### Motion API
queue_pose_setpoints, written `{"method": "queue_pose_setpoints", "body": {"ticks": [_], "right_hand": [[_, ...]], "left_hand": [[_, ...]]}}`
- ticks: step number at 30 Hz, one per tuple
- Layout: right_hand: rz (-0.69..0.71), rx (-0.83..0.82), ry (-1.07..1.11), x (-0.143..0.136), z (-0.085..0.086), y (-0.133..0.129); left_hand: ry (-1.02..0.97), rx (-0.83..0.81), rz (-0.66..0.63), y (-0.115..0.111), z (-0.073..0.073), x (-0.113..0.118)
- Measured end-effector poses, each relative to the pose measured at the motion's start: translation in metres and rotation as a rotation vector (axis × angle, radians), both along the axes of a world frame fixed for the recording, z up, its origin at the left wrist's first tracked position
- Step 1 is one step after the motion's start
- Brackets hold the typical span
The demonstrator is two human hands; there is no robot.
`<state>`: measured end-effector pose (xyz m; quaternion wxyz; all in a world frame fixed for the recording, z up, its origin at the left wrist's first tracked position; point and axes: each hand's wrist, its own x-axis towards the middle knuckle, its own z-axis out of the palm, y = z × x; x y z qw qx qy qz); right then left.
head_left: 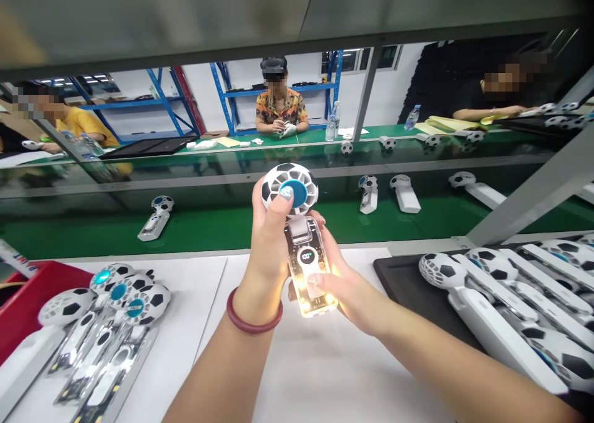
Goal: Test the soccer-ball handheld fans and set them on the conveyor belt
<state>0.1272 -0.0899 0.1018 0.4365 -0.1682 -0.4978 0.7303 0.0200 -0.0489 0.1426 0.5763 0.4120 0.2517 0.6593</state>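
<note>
Between both hands I hold up a handheld fan with a round soccer-ball head and a clear-fronted body. Its small round display reads 100 and warm yellow lights glow inside the body. My left hand is closed around the ball head, its thumb on the blue centre disc. Wrapped round the lower body is my right hand, its thumb pressing near the button below the display. The backs of the fingers behind the fan are mostly hidden. A dark red band circles my left wrist.
Several fans lie beside a red bin at left. A black tray with rows of fans is at right. More fans lie on the green conveyor belt. A slanted metal post stands right; co-workers sit across.
</note>
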Motion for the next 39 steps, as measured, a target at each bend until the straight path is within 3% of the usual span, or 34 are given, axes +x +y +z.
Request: {"method": "queue_pose_setpoints", "body": {"ticks": [14, 21, 29, 39], "right_hand": [[0.002, -0.025, -0.076, 0.003, 0.012, -0.004], [-0.019, -0.012, -0.11, 0.004, 0.006, -0.002], [0.047, -0.018, -0.109, 0.006, 0.007, -0.001], [-0.026, 0.069, -0.182, 0.009, 0.011, -0.007]], "left_hand": [[-0.022, -0.03, -0.039, -0.003, 0.0, -0.001], [0.023, 0.02, -0.032, -0.006, -0.001, -0.002], [0.067, -0.036, -0.029, -0.006, 0.002, -0.003], [-0.003, -0.143, 0.004, -0.006, 0.006, 0.001]]}}
